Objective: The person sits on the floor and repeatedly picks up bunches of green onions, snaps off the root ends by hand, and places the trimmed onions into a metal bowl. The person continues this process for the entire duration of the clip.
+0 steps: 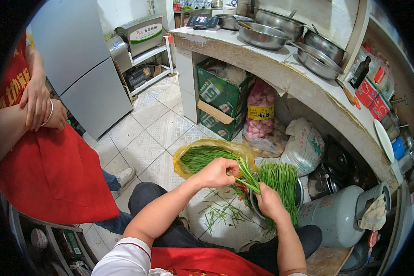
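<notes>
My right hand (pixel 270 203) is closed around a small bunch of green chive stems (pixel 250 177), whose pale ends point up and away from me. At those ends, my left hand (pixel 218 172) has its fingers pinched together on a thin stem. Beneath and beside my right hand stands a metal basin (pixel 300 193), packed with long upright chives (pixel 277 183). More chives (pixel 207 157) lie in an open yellow plastic bag (pixel 181 151) beyond my left hand. Loose green trimmings (pixel 219 214) are scattered over the floor tiles between my feet.
A person in a red apron (pixel 55 179) stands close on my left. To my right lies a grey gas cylinder (pixel 334 214). A counter (pixel 227 46) with metal pans (pixel 264 36) curves overhead; under it are green cartons (pixel 220 89), a garlic sack (pixel 260 110) and a white sack (pixel 303 146).
</notes>
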A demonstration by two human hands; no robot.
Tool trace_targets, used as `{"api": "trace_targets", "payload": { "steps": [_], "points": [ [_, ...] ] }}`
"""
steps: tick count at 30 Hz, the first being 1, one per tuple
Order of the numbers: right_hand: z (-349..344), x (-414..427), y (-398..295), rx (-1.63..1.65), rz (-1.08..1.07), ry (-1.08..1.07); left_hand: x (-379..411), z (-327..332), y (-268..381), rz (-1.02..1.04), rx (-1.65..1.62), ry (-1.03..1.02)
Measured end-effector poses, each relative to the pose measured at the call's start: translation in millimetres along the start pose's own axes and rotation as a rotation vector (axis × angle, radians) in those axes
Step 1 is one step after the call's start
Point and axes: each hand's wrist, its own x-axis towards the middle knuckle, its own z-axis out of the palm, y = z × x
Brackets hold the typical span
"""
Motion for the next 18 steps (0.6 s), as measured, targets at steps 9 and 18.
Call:
{"api": "trace_targets", "payload": {
  "steps": [9, 18],
  "points": [
    [-2, 0, 0, -0.042, -0.019, 0.021, 2, -6, 0, -0.055, -0.080, 0.005],
    [4, 5, 17, -0.070, -0.021, 0.011, 4, -18, -15, -0.100, -0.193, 0.069]
  ]
}}
